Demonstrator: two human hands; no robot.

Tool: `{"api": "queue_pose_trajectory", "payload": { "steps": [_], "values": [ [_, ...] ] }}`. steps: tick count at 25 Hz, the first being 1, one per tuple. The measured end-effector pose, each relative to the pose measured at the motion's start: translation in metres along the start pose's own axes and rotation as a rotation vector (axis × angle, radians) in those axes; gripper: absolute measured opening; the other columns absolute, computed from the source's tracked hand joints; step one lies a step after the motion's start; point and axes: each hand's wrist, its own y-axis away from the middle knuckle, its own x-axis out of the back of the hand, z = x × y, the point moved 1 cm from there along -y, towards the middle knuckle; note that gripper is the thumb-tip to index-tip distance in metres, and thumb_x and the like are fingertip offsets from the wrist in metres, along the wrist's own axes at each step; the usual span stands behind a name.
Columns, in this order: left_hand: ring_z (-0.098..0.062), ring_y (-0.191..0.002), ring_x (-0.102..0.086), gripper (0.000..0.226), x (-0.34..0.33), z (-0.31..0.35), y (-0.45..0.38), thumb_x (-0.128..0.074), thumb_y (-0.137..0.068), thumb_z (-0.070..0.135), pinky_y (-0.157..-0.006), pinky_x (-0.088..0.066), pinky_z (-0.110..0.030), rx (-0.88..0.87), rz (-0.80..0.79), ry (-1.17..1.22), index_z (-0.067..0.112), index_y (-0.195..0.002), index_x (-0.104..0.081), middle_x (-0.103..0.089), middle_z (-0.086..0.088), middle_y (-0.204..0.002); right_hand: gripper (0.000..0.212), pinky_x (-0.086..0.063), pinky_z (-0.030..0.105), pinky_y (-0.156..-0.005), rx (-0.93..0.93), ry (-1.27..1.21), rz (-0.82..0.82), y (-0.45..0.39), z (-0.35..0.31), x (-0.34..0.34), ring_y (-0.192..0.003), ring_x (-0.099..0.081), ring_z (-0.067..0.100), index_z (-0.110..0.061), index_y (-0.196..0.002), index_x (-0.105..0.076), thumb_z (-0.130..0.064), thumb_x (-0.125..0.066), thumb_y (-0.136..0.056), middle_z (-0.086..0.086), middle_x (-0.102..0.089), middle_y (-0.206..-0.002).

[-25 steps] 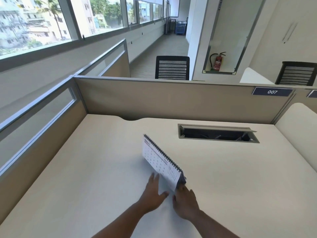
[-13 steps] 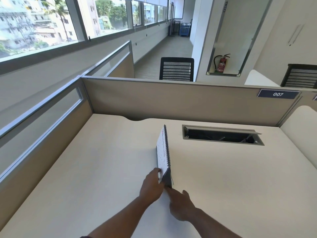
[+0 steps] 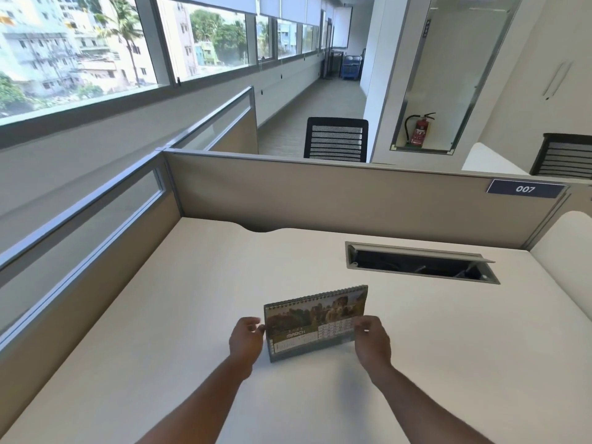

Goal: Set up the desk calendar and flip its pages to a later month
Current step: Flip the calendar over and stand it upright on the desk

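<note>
From my head camera, the desk calendar (image 3: 315, 322) stands upright on the cream desk (image 3: 160, 315), its MARCH page facing me. My left hand (image 3: 246, 339) pinches its left edge and my right hand (image 3: 373, 339) grips its right edge, near the open cable tray (image 3: 419, 262).

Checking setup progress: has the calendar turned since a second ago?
Yes. The calendar was angled edge-on toward the cable slot; now its March page faces the person, spiral edge roughly parallel to the slot.
</note>
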Motion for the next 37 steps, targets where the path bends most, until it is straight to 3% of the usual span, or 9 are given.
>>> {"api": "queue_pose_trajectory", "payload": {
  "steps": [2, 6, 9, 11, 15, 23, 28, 37],
  "values": [
    [-0.030, -0.097, -0.067, 0.020, 0.008, -0.006, -0.002, -0.060, -0.097, 0.018, -0.088, -0.058, -0.047, 0.130, 0.023, 0.160, 0.005, -0.112, -0.062, -0.069, -0.015, -0.106, 0.009, -0.049, 0.039, -0.086, -0.008, -0.070, 0.039, -0.007, -0.007, -0.001, -0.099, -0.060, 0.023, -0.025, -0.103, -0.058, -0.020, -0.055, -0.096, 0.000, -0.063, -0.112],
    [-0.025, -0.105, -0.068, 0.026, 0.008, -0.002, 0.003, -0.052, -0.102, 0.027, -0.093, -0.053, -0.043, 0.065, -0.141, 0.154, 0.008, -0.107, -0.069, -0.074, -0.009, -0.107, 0.023, -0.047, 0.043, -0.097, -0.053, -0.274, 0.032, -0.015, -0.007, -0.006, -0.111, -0.055, 0.024, -0.021, -0.112, -0.055, -0.038, -0.048, -0.099, 0.001, -0.056, -0.122],
    [-0.026, -0.108, -0.068, 0.021, 0.003, 0.006, 0.004, -0.054, -0.101, 0.023, -0.092, -0.054, -0.038, 0.071, -0.143, 0.226, 0.007, -0.109, -0.065, -0.073, -0.011, -0.111, 0.054, -0.046, 0.039, -0.077, -0.142, -0.345, -0.031, -0.019, -0.013, -0.006, -0.099, -0.064, 0.028, -0.009, -0.099, -0.065, -0.053, -0.033, -0.097, 0.008, -0.069, -0.103],
    [-0.029, -0.108, -0.068, 0.022, 0.002, 0.010, 0.004, -0.055, -0.100, 0.021, -0.090, -0.055, -0.039, 0.103, -0.124, 0.303, 0.004, -0.112, -0.061, -0.071, -0.016, -0.112, 0.063, -0.041, 0.037, -0.071, -0.216, -0.378, -0.084, -0.020, -0.014, -0.004, -0.085, -0.064, 0.023, -0.006, -0.087, -0.069, -0.048, -0.026, -0.105, 0.009, -0.072, -0.090],
    [-0.026, -0.107, -0.063, 0.027, 0.004, 0.019, 0.001, -0.049, -0.102, 0.032, -0.096, -0.047, -0.044, 0.114, -0.145, 0.247, 0.011, -0.116, -0.059, -0.070, -0.009, -0.112, 0.040, -0.043, 0.040, -0.076, -0.290, -0.415, -0.145, -0.025, -0.011, -0.007, -0.077, -0.059, 0.029, -0.007, -0.080, -0.060, -0.027, -0.032, -0.100, 0.017, -0.068, -0.084],
    [-0.026, -0.114, -0.058, 0.036, 0.016, 0.046, -0.031, -0.040, -0.104, 0.039, -0.099, -0.042, -0.044, 0.085, -0.123, 0.212, 0.015, -0.111, -0.064, -0.070, -0.009, -0.113, 0.034, -0.042, 0.041, -0.080, -0.249, -0.367, -0.196, -0.056, -0.025, -0.035, -0.084, -0.059, 0.030, -0.012, -0.084, -0.058, -0.032, -0.031, -0.090, 0.017, -0.067, -0.085],
    [-0.026, -0.115, -0.057, 0.037, 0.011, 0.077, -0.076, -0.043, -0.101, 0.044, -0.095, -0.042, -0.041, 0.108, -0.135, 0.194, 0.015, -0.108, -0.065, -0.070, -0.009, -0.115, 0.034, -0.042, 0.041, -0.077, -0.274, -0.381, -0.168, -0.088, -0.053, -0.051, -0.081, -0.060, 0.031, -0.011, -0.081, -0.058, -0.029, -0.032, -0.095, 0.017, -0.067, -0.083],
    [-0.023, -0.111, -0.062, 0.036, -0.011, 0.134, -0.172, -0.039, -0.103, 0.036, -0.092, -0.040, -0.040, 0.079, -0.161, 0.172, 0.013, -0.109, -0.066, -0.074, -0.010, -0.108, 0.028, -0.045, 0.041, -0.081, -0.286, -0.415, -0.107, -0.173, -0.099, -0.084, -0.085, -0.063, 0.029, -0.016, -0.090, -0.060, -0.031, -0.036, -0.095, 0.012, -0.066, -0.088]
  ]
}}
